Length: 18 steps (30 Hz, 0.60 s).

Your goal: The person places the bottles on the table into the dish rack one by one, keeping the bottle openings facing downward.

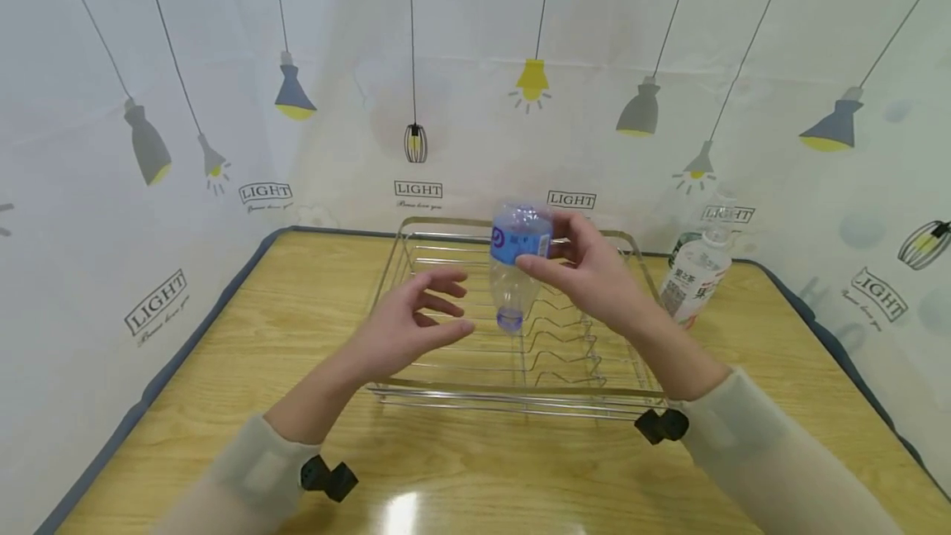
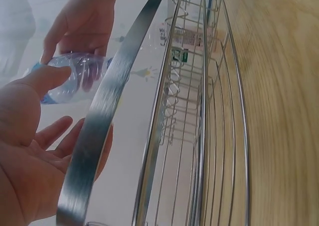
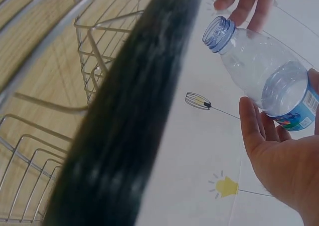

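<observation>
One loosely spread left hand (image 1: pixel 407 324) hovers beside the clear bottle (image 1: pixel 513 275), above a wire rack (image 1: pixel 520 391); the right hand (image 1: pixel 598 275) grips this bottle, neck down; farther off, a white-labelled bottle (image 1: pixel 695 277) stands right of the rack.

The right hand (image 1: pixel 594 275) grips a clear bottle (image 1: pixel 515 277), neck down, over the wire rack (image 1: pixel 520 390); from it, the left hand (image 1: pixel 404 324) hangs apart at eight o'clock, a white-labelled bottle (image 1: pixel 695 275) at three.
</observation>
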Each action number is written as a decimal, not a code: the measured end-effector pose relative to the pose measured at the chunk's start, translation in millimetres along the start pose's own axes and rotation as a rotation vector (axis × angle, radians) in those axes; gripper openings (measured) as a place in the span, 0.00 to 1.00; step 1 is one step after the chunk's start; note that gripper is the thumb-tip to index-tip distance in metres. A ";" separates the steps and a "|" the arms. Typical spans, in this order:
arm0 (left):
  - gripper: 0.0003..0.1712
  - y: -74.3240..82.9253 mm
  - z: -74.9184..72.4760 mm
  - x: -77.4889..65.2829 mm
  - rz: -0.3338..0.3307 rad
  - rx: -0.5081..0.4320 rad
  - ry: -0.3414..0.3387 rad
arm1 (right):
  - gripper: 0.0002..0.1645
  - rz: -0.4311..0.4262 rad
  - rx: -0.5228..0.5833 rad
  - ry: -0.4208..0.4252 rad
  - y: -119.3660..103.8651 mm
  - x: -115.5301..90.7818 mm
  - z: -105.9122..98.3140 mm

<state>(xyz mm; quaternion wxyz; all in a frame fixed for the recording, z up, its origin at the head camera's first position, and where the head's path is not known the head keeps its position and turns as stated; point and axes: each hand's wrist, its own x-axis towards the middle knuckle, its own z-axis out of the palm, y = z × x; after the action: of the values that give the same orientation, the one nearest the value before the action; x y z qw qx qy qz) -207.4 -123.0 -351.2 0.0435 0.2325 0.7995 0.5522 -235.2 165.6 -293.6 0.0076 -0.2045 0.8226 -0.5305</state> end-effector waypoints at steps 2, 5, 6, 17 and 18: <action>0.36 -3.0 -6.4 -5.5 0.009 0.030 0.021 | 0.42 0.006 -0.005 0.006 0.1 2.7 -1.6; 0.34 -8.4 -17.2 -14.7 0.033 0.089 0.064 | 0.43 0.017 -0.008 0.012 -0.2 5.7 -4.4; 0.33 -10.4 -21.0 -17.8 0.043 0.114 0.082 | 0.42 0.017 -0.010 0.013 -0.5 6.6 -5.5; 0.33 -41.2 -57.4 -51.4 -0.065 0.320 0.174 | 0.42 0.015 -0.013 0.021 -4.2 20.9 -11.1; 0.34 -44.2 -58.9 -54.0 -0.084 0.318 0.162 | 0.42 0.013 -0.012 0.021 -4.6 22.8 -11.0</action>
<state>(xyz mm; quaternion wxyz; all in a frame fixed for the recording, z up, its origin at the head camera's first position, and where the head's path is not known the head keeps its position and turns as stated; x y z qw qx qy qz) -192.9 -208.9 -378.5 -0.0353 0.1579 0.8865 0.4334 -257.1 165.7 -280.1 0.0012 -0.1936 0.8270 -0.5278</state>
